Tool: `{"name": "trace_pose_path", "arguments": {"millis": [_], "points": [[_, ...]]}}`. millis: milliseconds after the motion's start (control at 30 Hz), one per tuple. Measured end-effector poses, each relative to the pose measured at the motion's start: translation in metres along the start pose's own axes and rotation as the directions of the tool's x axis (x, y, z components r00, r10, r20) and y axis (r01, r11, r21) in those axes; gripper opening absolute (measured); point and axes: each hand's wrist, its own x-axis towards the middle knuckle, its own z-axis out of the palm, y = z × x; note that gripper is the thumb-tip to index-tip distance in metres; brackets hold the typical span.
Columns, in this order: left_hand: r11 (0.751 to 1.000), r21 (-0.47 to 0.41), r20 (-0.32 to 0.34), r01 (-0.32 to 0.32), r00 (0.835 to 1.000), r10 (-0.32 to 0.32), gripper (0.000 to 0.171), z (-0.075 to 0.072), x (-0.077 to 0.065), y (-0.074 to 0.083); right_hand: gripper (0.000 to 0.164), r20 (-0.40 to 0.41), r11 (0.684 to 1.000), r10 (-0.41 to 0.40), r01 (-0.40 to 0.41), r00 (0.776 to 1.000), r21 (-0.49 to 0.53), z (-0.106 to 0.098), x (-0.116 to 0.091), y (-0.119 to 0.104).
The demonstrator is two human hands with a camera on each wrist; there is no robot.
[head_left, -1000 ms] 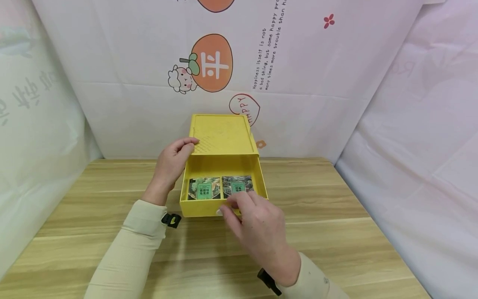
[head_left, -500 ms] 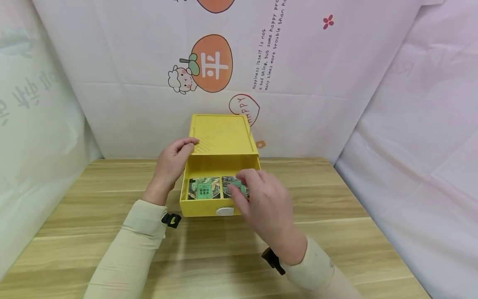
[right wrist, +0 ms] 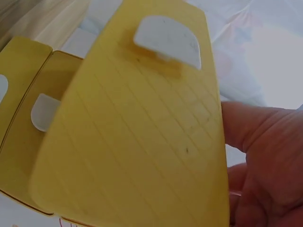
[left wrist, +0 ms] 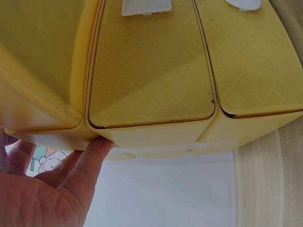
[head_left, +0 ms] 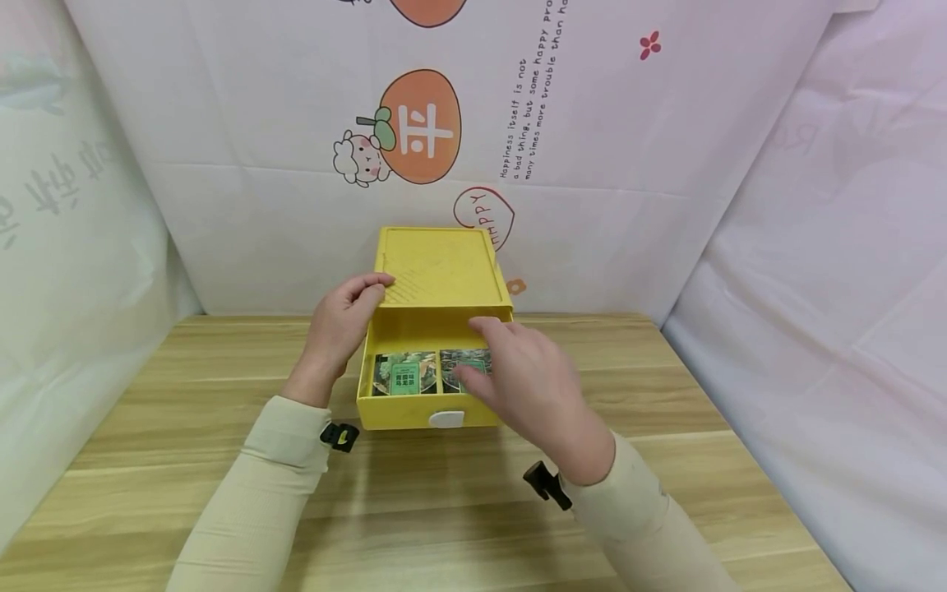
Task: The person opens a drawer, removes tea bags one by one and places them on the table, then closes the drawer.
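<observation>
With our left hand (head_left: 340, 329) gripping a boxy yellow plastic cabinet (head_left: 451, 267) at nine o'clock, right hand (head_left: 536, 382) loose over flat green-labelled packets (head_left: 405, 374) in its extended six-o'clock drawer (head_left: 395, 414), we risk tipping it by leaning there.

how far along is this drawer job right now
Done: the top drawer stands open. In hand: the left hand rests on the yellow box; the right hand hangs over the right packet. Remaining: perhaps lifting packets out, since that one and the left packet lie inside.
</observation>
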Motion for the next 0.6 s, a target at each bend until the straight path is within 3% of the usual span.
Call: {"name": "trace_pose_path", "arguments": {"millis": [200,333,433,600], "points": [[1.000,0.002,-0.002,-0.001,1.000,0.001,0.041,0.000,0.000,0.000,0.061,0.220,0.999,0.046,-0.049,0.974,0.008,-0.004,0.015,0.003],[1.000,0.009,-0.002,-0.001,1.000,0.001,0.041,0.000,0.000,-0.001,0.058,0.281,0.999,0.034,-0.034,0.959,-0.004,-0.005,0.022,0.006],[1.000,0.008,0.000,0.002,1.000,-0.002,0.041,0.000,0.000,-0.001,0.065,0.327,0.999,0.033,-0.024,0.945,-0.031,-0.005,0.027,0.007],[1.000,0.004,0.000,0.003,1.000,-0.003,0.041,0.000,0.000,-0.001,0.071,0.422,0.997,0.043,-0.015,0.905,-0.071,-0.004,0.035,0.007]]}}
